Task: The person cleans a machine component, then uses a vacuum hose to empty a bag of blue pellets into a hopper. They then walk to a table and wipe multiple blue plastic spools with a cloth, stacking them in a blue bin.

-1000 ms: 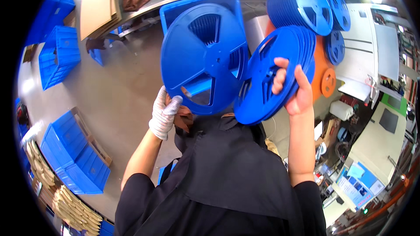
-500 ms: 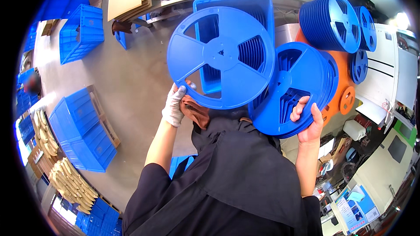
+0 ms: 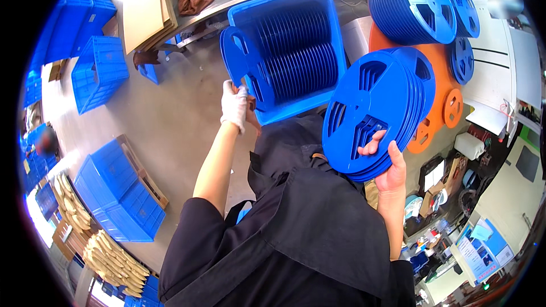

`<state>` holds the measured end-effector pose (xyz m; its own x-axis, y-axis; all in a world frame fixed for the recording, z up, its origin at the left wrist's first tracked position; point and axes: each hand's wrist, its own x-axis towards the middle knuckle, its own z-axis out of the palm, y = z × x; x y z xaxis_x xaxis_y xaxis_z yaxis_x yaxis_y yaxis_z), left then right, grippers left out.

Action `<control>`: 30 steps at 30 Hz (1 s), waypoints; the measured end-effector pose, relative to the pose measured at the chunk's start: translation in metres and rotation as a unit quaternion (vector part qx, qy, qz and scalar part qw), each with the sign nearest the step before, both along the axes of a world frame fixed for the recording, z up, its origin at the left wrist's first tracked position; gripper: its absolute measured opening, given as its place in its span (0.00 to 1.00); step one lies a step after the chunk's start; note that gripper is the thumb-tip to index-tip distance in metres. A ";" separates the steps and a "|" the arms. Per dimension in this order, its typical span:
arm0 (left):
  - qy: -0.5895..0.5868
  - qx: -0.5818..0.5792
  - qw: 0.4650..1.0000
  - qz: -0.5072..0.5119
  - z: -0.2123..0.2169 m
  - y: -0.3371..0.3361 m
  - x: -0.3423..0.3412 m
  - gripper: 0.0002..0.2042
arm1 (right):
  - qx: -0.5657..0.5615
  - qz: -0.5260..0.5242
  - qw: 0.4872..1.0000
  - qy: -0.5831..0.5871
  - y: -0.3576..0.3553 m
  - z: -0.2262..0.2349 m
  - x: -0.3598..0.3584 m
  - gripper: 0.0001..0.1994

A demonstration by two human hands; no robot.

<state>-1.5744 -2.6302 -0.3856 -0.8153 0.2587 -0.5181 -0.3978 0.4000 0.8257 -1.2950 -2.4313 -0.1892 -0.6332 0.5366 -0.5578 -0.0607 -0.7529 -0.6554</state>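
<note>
"Best way to steady the loose reel [image 3: 240, 63], at the blue bin [image 3: 284, 113]'s left edge?"

"Clamp fingers low on the rim, as now with the gloved left hand [image 3: 234, 104]; avoid scraping the bin wall."

"And the stack [image 3: 375, 108], right of the bin?"

"Hook fingers of the bare right hand [image 3: 391, 176] through a window, thumb clamped outside, as now."

"Looks?"

"Blue, round, shiny; 3 windows on the stack's front face."

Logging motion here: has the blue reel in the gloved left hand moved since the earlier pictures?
Yes: against the blue bin, the held reel has shifted to the bin's left side and turned, uncovering the stacked reels inside.
</note>
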 end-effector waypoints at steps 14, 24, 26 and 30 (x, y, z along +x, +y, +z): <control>-0.002 -0.082 0.997 0.012 -0.090 0.072 -0.048 0.15 | 0.062 -0.106 0.984 -0.129 -0.019 -0.004 0.009 0.19; -0.034 0.050 0.981 -0.183 -0.167 -0.002 -0.028 0.15 | 0.028 -0.089 0.988 0.124 0.012 0.009 0.035 0.25; -0.105 0.063 0.987 -0.106 -0.093 0.023 -0.012 0.15 | 0.033 -0.123 0.982 0.141 0.019 0.013 0.047 0.27; 0.002 0.072 0.991 -0.112 -0.056 0.002 0.016 0.21 | -0.011 -0.134 0.964 0.231 0.034 0.018 0.058 0.24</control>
